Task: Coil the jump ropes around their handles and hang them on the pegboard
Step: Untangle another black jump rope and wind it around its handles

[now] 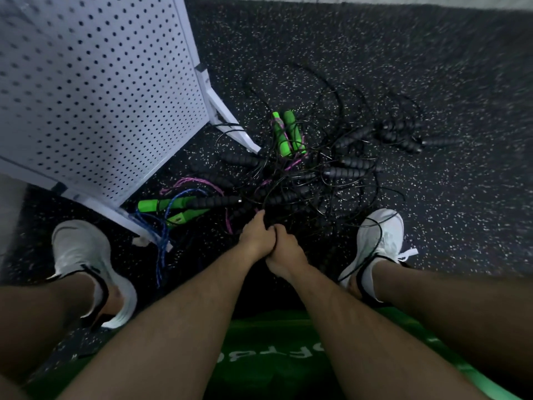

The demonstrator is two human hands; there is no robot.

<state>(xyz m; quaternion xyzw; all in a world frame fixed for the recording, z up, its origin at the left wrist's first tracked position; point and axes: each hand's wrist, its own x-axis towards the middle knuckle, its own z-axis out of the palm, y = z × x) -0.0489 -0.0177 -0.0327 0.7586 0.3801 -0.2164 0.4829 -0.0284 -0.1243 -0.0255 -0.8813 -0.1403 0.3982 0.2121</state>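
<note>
Green shirt at the bottom, both hands down at the pile.
Left hand grips the tangled jump ropes mid-frame on the floor. Right hand is curled against it, can't tell what it holds. Pegboard is upper left.

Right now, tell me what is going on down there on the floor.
A person crouches over a tangled pile of jump ropes on the speckled floor. The left hand grips a black rope at the pile's near edge; the right hand curls against it, its hold hidden. The pegboard stands to the left with no rope on its visible part.
</note>
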